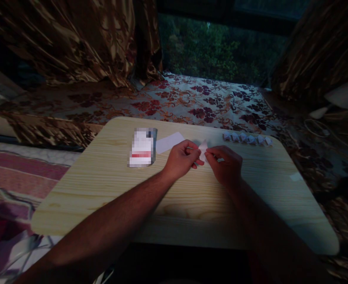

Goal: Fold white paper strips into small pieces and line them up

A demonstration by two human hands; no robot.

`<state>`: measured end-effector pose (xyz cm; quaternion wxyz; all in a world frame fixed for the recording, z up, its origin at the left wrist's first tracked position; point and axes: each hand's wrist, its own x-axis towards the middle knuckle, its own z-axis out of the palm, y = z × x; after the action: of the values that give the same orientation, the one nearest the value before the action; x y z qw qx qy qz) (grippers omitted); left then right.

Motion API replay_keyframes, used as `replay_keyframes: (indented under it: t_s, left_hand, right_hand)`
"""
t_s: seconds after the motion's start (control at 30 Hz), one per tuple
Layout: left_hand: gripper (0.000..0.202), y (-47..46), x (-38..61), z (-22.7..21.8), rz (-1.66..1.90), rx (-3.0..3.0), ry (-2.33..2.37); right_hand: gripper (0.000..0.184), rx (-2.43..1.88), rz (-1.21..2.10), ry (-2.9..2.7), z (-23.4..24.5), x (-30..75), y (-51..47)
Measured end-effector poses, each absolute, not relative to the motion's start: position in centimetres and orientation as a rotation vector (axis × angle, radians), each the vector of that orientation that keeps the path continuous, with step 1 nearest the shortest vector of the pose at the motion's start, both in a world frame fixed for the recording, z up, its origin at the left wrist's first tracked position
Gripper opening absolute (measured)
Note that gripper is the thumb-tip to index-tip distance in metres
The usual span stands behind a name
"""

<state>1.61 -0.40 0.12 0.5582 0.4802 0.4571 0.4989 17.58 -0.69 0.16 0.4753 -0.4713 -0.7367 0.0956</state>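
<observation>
A small piece of white paper (203,148), its top drawn to a point, is held up between both hands over the middle of the table. My left hand (182,158) pinches its left side between thumb and fingers. On the right side, the thumb and forefinger of my right hand (225,161) grip its edge. A flat white sheet (170,142) lies just behind and left of my left hand. Toward the back right stands a row of several small folded paper pieces (244,138), apart from my hands.
The pale wooden table (174,213) has rounded corners. On its left lies a blurred-out white item with a red band (141,148). A white scrap (295,176) is near the right edge. Behind is a flowered window ledge (203,98) with curtains (109,43).
</observation>
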Motion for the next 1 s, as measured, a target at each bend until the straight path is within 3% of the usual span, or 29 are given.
replay_keyframes:
  t_s: [1.0]
  left_hand:
    - [0.009,-0.36,1.08,-0.10,1.301,1.285,1.196]
  right_hand:
    - [0.010,-0.985,0.153,-1.866,0.20,17.29,-0.72]
